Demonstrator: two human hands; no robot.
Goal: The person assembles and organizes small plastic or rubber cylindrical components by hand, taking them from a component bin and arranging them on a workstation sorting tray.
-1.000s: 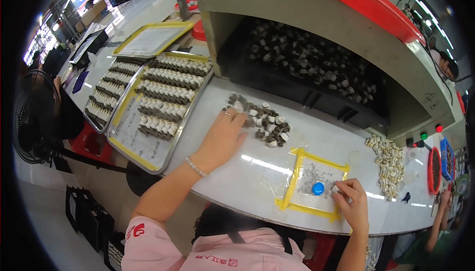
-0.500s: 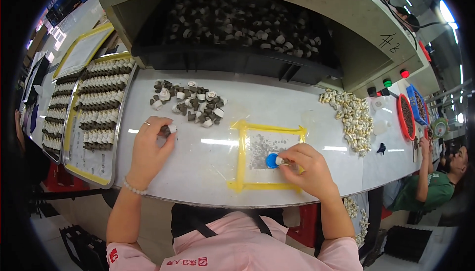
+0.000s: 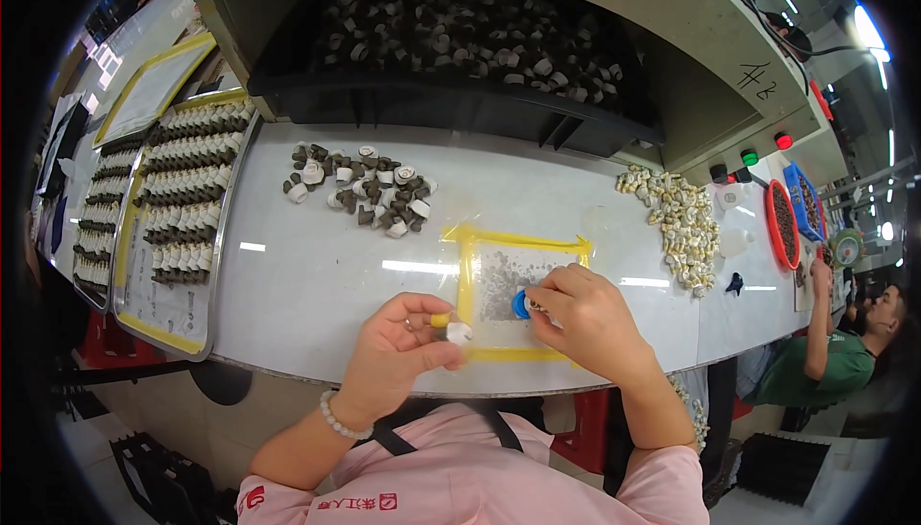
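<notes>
The left hand [image 3: 398, 350] is curled around a small white and dark part [image 3: 457, 333], pinching it between thumb and fingers just above the near edge of the white counter [image 3: 317, 285]. It holds the part close to the yellow-taped square [image 3: 518, 300], likely so it is handy for the other hand. The right hand [image 3: 587, 319] is closed on a small tool with a blue round end [image 3: 521, 304], and presses that end down on the speckled pad inside the taped square. The tape seems to mark the work spot and keep the clear sheet flat.

A loose pile of white and dark parts [image 3: 360, 189] lies farther back on the counter, within easy reach of the left hand. A second pile of pale parts [image 3: 676, 223] sits off to the right. Metal trays [image 3: 182, 199] at the left hold parts lined up in neat rows, so they can be counted or carried.

The dark bin [image 3: 460, 36] behind the counter holds many more parts, but it is too dim to tell them apart. The tip of the tool is hidden under the right fingers. Another person in a green shirt [image 3: 835, 362] sits at the far right, partly cut off by the picture edge.
</notes>
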